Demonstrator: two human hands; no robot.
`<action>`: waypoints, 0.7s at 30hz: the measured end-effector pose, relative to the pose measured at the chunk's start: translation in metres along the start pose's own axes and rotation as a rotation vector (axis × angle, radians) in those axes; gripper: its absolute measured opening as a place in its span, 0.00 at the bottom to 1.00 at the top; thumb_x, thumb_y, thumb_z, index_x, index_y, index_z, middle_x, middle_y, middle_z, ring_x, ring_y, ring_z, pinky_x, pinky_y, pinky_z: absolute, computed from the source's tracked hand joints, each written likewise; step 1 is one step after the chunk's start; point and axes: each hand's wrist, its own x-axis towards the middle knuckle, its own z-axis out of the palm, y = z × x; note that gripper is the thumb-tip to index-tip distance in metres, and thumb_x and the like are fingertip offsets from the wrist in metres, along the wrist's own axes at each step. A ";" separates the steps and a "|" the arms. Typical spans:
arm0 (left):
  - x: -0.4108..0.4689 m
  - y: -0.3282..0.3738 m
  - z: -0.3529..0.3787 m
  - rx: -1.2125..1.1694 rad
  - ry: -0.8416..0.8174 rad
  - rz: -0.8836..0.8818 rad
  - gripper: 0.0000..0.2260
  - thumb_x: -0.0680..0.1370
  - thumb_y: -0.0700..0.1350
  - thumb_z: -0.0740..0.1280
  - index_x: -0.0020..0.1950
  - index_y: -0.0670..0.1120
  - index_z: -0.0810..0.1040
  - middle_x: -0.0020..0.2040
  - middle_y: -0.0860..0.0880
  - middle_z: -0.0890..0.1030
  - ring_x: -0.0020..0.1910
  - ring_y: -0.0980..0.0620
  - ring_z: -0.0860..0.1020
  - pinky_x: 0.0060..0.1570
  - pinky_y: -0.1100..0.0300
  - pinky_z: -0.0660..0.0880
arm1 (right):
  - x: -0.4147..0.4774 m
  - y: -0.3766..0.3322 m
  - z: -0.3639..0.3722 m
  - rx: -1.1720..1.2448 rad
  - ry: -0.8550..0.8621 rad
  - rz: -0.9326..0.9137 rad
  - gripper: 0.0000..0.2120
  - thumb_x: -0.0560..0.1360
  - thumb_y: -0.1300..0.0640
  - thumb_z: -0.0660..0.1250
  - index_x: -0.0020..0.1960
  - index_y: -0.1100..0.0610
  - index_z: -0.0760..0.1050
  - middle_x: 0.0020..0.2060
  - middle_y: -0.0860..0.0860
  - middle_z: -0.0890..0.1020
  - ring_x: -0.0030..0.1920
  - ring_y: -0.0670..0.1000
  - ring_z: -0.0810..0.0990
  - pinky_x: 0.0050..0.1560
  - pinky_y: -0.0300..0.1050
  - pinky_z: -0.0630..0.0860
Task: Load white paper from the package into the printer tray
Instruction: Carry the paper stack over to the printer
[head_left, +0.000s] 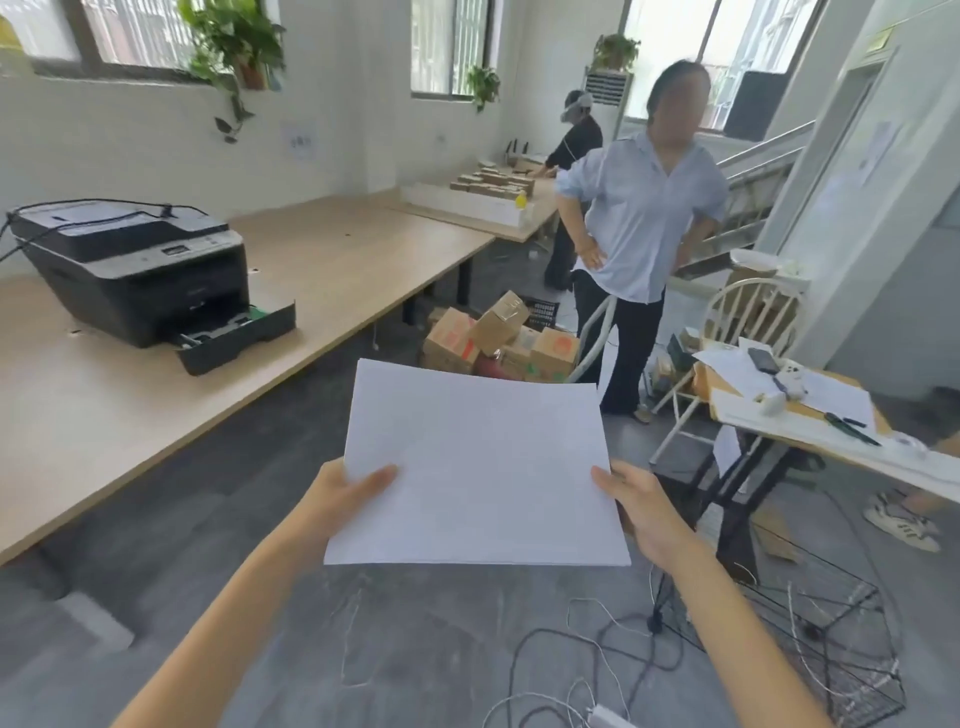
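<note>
A stack of white paper is held flat in front of me over the grey floor. My left hand grips its left edge, thumb on top. On the opposite edge sits my right hand, gripping the same way. The black printer stands on the long wooden table at the far left. Its paper tray is pulled out toward me and looks empty of paper. The paper package is not in view.
A person in a light blue shirt stands ahead on the right; another person works at the far table. Cardboard boxes, a white chair, a cluttered side table, a wire basket and loose cables lie on the floor.
</note>
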 end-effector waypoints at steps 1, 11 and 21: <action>-0.001 -0.001 -0.006 -0.004 0.023 0.001 0.09 0.75 0.50 0.71 0.52 0.48 0.82 0.48 0.49 0.87 0.45 0.47 0.86 0.40 0.55 0.82 | 0.008 0.000 0.006 0.004 -0.029 0.001 0.11 0.78 0.57 0.63 0.58 0.58 0.78 0.50 0.54 0.85 0.48 0.55 0.83 0.53 0.53 0.78; 0.004 -0.005 -0.041 -0.041 0.166 -0.001 0.09 0.75 0.51 0.71 0.52 0.50 0.82 0.47 0.51 0.87 0.44 0.49 0.86 0.39 0.58 0.81 | 0.072 -0.002 0.050 0.000 -0.165 -0.007 0.08 0.78 0.57 0.64 0.53 0.58 0.79 0.42 0.48 0.87 0.41 0.48 0.86 0.37 0.39 0.81; 0.048 -0.011 -0.080 -0.077 0.235 0.013 0.08 0.75 0.50 0.70 0.51 0.49 0.81 0.47 0.51 0.87 0.42 0.50 0.86 0.36 0.61 0.81 | 0.147 0.001 0.097 0.057 -0.193 0.000 0.08 0.78 0.56 0.64 0.54 0.56 0.79 0.49 0.52 0.86 0.48 0.55 0.85 0.51 0.54 0.81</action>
